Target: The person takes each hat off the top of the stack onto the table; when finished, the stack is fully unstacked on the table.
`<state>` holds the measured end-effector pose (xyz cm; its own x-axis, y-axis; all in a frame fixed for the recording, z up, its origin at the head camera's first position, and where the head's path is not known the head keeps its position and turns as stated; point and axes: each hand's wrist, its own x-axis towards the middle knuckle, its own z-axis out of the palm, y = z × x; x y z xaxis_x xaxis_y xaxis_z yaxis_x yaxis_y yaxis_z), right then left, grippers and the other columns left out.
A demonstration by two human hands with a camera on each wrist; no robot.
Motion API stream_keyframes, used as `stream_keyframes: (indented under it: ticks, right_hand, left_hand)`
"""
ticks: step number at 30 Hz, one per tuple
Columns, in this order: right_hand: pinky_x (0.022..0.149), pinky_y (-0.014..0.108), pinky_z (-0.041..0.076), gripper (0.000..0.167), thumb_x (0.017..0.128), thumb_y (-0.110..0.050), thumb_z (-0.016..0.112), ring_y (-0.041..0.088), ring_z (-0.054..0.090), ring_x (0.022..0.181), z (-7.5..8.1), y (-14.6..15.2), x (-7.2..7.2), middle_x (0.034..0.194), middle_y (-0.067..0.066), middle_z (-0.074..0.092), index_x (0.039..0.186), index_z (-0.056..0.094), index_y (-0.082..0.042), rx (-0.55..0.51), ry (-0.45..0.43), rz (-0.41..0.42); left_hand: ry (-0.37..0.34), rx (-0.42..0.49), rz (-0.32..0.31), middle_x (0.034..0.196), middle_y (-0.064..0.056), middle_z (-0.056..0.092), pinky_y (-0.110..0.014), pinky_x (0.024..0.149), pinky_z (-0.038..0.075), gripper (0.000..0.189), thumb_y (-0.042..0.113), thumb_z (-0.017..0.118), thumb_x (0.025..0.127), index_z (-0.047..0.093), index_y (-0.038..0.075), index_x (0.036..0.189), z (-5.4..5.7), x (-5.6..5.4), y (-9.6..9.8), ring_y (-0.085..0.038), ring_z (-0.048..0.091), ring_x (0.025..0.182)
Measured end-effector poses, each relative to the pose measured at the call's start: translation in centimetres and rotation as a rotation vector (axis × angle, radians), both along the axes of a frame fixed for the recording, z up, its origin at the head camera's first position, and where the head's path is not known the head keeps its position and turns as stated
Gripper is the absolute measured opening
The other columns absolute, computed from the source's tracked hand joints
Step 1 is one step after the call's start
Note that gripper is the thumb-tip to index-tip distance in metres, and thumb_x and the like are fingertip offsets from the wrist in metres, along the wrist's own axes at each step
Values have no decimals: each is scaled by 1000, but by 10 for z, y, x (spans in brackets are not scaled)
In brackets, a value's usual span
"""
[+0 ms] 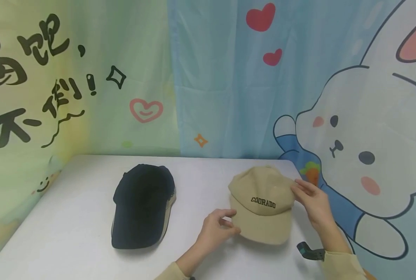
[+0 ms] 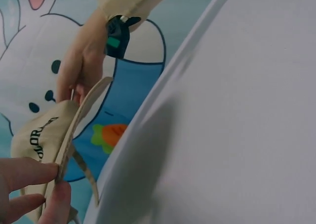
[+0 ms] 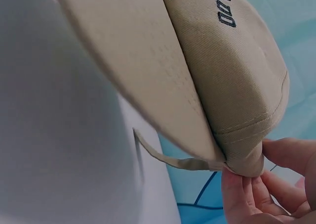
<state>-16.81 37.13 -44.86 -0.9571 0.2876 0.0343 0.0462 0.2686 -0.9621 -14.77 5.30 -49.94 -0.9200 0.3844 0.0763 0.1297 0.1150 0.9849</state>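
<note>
A beige baseball cap [image 1: 262, 194] with dark lettering on its front is held between both hands, its brim toward the camera. My left hand [image 1: 216, 229] pinches the left edge of the brim between thumb and fingers. At the other side, my right hand [image 1: 313, 202] grips the lower rim of the crown, thumb on one face and fingers on the other. The right wrist view shows the cap [image 3: 232, 80] raised off the table, its strap [image 3: 182, 162] hanging below. To the left lies a dark navy baseball cap [image 1: 143, 206], brim also toward the camera.
Both caps are over a white table [image 1: 71, 217]. Printed curtains [image 1: 208, 77] with hearts, lettering and a cartoon rabbit hang behind it and at its sides. A dark wrist-worn device [image 1: 311, 252] is on the right forearm.
</note>
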Motion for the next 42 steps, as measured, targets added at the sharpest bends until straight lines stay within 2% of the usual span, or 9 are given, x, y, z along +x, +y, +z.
stream_keyframes:
  ticks: [6, 11, 14, 18, 22, 30, 35, 38, 42]
  right_hand:
    - [81, 13, 51, 69, 95, -36, 67, -2, 63, 93, -7, 10, 0, 110, -1, 61, 144, 44, 6, 53, -30, -7]
    - [81, 13, 51, 69, 94, -37, 68, -2, 63, 93, -18, 17, -1, 109, -5, 61, 144, 44, 5, 35, -40, -13]
    - [81, 13, 51, 65, 93, -32, 71, -1, 63, 93, -28, 18, -4, 107, -9, 61, 142, 47, 3, -43, -32, -25]
    - [81, 14, 52, 59, 93, -22, 73, 1, 63, 92, -41, 17, -7, 106, -7, 61, 140, 49, 4, -224, 0, -44]
    - [81, 15, 52, 53, 92, -15, 73, 3, 63, 92, -49, 16, -9, 104, -6, 63, 138, 52, 3, -311, 30, -71]
    - [82, 15, 52, 52, 91, -16, 74, 3, 64, 93, -53, 17, -9, 104, -6, 64, 136, 55, 2, -290, 45, -83]
    - [82, 14, 51, 56, 91, -21, 75, 2, 63, 96, -55, 19, -5, 105, -7, 65, 137, 53, 2, -264, 34, -77]
    - [82, 14, 51, 55, 91, -20, 75, 2, 64, 95, -56, 19, -4, 104, -7, 66, 136, 54, 3, -270, 40, -72]
    - [82, 14, 52, 56, 91, -19, 74, 2, 64, 94, -58, 21, -3, 103, -9, 67, 137, 53, 5, -264, 42, -69]
  left_hand:
    - [-5, 4, -10, 117, -4, 60, -21, 66, 54, 54, 5, 83, 75, 64, 2, 125, -7, 3, 12, -4, 65, 81]
    - [-12, -5, -3, 116, -3, 60, -21, 65, 55, 53, 5, 84, 75, 65, 3, 125, -11, 3, 17, -4, 65, 81]
    - [-18, -11, 3, 116, -3, 59, -21, 66, 55, 53, 6, 83, 76, 65, 3, 126, -13, 3, 18, -4, 65, 81]
    - [-34, -8, 8, 117, -4, 59, -20, 66, 55, 53, 6, 83, 76, 64, 2, 126, -15, 3, 18, -5, 65, 82]
    - [-43, 4, 7, 117, -4, 59, -20, 66, 55, 54, 6, 83, 76, 64, 2, 126, -17, 4, 19, -5, 65, 82]
    - [-39, -4, 5, 116, -4, 59, -20, 68, 55, 54, 7, 83, 76, 64, 3, 127, -21, 5, 21, -5, 65, 82]
    - [-25, -44, -16, 115, -2, 59, -25, 84, 52, 54, 9, 83, 77, 63, 4, 127, -26, 6, 25, -3, 64, 81]
    - [-17, -62, -18, 114, -2, 59, -27, 89, 49, 54, 10, 83, 77, 63, 5, 127, -28, 8, 27, -2, 63, 80]
    - [-20, -62, -23, 113, -1, 58, -26, 87, 50, 54, 10, 83, 77, 63, 6, 127, -30, 10, 29, -2, 63, 79]
